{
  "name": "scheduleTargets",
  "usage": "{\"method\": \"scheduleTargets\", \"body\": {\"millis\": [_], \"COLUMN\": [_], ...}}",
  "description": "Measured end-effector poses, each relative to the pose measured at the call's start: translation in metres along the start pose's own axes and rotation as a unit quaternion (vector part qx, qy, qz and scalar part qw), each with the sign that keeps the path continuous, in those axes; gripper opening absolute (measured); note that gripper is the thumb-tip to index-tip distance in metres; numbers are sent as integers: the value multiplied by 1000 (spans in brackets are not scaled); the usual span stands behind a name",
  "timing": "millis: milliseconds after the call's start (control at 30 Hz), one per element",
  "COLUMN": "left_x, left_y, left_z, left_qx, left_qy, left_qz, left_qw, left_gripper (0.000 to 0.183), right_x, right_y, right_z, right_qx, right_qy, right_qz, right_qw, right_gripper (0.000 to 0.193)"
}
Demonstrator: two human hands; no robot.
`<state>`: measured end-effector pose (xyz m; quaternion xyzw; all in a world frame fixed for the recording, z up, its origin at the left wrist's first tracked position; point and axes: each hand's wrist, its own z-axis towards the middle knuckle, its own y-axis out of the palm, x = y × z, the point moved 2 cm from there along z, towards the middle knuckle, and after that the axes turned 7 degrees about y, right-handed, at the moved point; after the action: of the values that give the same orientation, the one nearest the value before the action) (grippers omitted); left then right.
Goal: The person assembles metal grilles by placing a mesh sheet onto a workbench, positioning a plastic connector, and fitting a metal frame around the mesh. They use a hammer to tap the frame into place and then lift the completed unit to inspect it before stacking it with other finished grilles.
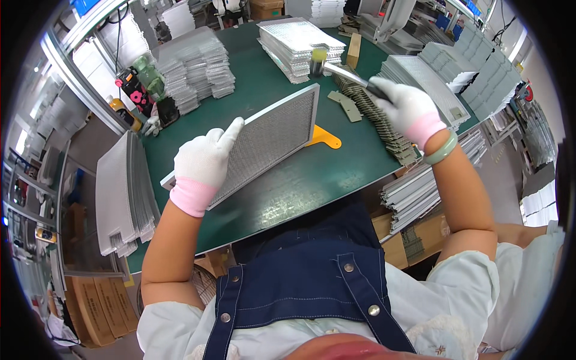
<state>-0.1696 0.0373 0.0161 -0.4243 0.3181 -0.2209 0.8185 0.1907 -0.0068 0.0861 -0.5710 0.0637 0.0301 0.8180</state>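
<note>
Right hand (407, 108) wrapped round hammer (354, 78), aloft; left hand (205, 157) pinching tilted mesh panel (273, 135) by its edge, over green table (294, 201).

Panel (273, 132): grey mesh, silver frame, tilted.
Hammer (351, 77): yellow-and-dark head, silver shaft, black grip, aslant right of panel.
</note>
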Motion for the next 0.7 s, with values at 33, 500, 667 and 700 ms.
{"method": "scheduleTargets", "body": {"millis": [33,500,667,700], "left_x": [0,3,-6,5], "left_y": [0,-10,-14,-18], "left_z": [0,-1,-10,-4], "left_qx": [-2,-15,-73,-82], "left_qy": [-1,-8,-100,-109], "left_qz": [3,-101,-172,-181], "left_qw": [1000,995,977,974], "left_gripper": [55,50,49,49], "right_x": [3,73,5,-28], "right_y": [-3,128,180,176], "right_z": [0,-20,-48,-59], "right_qx": [38,-93,-73,-95], "right_qy": [-15,157,48,10], "right_qz": [33,83,293,411], "right_qw": [999,980,952,907], "right_gripper": [42,47,62,68]}}
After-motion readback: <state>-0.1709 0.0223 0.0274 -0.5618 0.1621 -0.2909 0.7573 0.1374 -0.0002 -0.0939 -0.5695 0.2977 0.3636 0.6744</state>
